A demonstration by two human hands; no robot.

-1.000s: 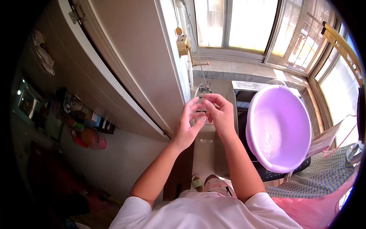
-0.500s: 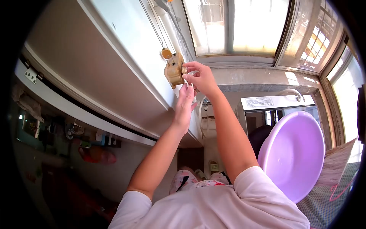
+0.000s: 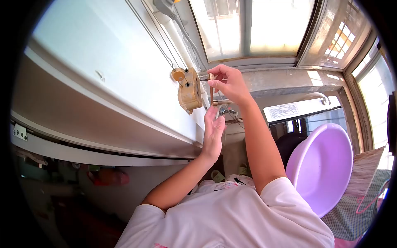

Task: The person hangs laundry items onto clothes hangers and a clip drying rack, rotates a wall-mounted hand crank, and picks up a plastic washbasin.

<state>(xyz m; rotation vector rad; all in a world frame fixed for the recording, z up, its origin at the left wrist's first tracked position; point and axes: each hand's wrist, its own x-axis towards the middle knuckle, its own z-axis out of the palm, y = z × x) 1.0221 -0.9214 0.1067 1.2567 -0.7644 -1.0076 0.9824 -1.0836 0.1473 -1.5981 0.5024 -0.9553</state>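
Observation:
A gold-coloured winch box (image 3: 191, 93) is fixed to the white wall, with a round pulley (image 3: 178, 74) and cords above it. From its right side comes a shaft that meets a metal hand crank (image 3: 212, 93). My right hand (image 3: 230, 84) pinches the upper end of this crank between thumb and fingers. The crank's arm hangs down to an elbow, and its handle points right, partly behind my right wrist. Just under that elbow my left hand (image 3: 213, 134) is held upward, fingers stretched and thumb apart; whether its fingertips touch the crank I cannot tell.
A purple basin (image 3: 320, 169) leans at the right, in front of a white-topped washing machine (image 3: 285, 110). Behind the hands are a tap (image 3: 225, 111) and a window ledge (image 3: 277, 80). A checked cloth (image 3: 355, 215) lies at the lower right.
The crank now shows away from the box, with my right hand a little further right. My left hand has moved lower and away from the right. The view has shifted.

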